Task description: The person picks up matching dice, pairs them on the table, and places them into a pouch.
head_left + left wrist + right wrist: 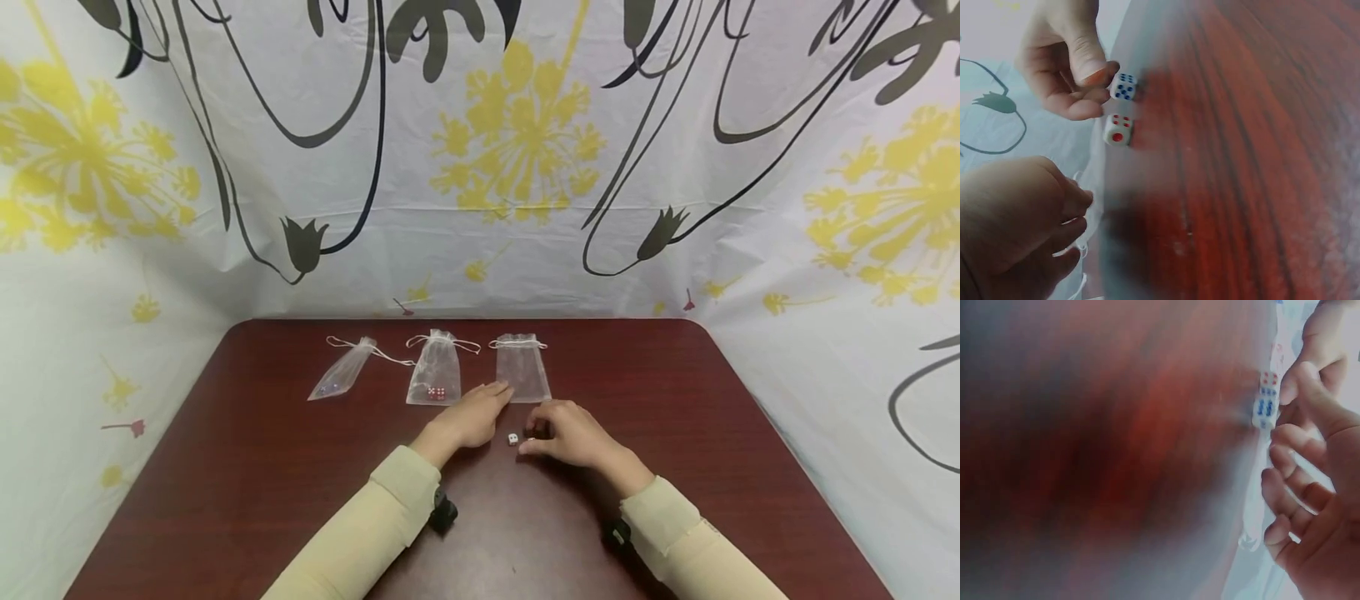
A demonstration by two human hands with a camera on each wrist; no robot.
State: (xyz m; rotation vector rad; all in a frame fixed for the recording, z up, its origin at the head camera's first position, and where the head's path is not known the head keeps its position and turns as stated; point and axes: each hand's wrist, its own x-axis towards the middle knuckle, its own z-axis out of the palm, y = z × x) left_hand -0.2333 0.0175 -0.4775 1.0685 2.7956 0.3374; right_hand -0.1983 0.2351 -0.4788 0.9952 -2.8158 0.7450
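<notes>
In the head view my left hand [474, 415] reaches forward, fingertips at the lower left corner of the right-hand drawstring bag [522, 371]. That sheer bag lies flat. My right hand [573, 433] is beside two white dice, thumb and fingers apart and loosely bent. Close to its fingertips is the blue-dotted die [1124, 87]; the red-dotted die [1118, 130] sits next to it on the table. From the right wrist, the blue-dotted die [1264, 412] shows just beyond the thumb and index finger, outside the grip.
A middle sheer bag [433, 367] holds red dice [437, 392]. The left bag [345, 369] has small bluish pieces at its bottom. All lie toward the back of the dark red table [262, 467], with a patterned curtain [480, 275] behind.
</notes>
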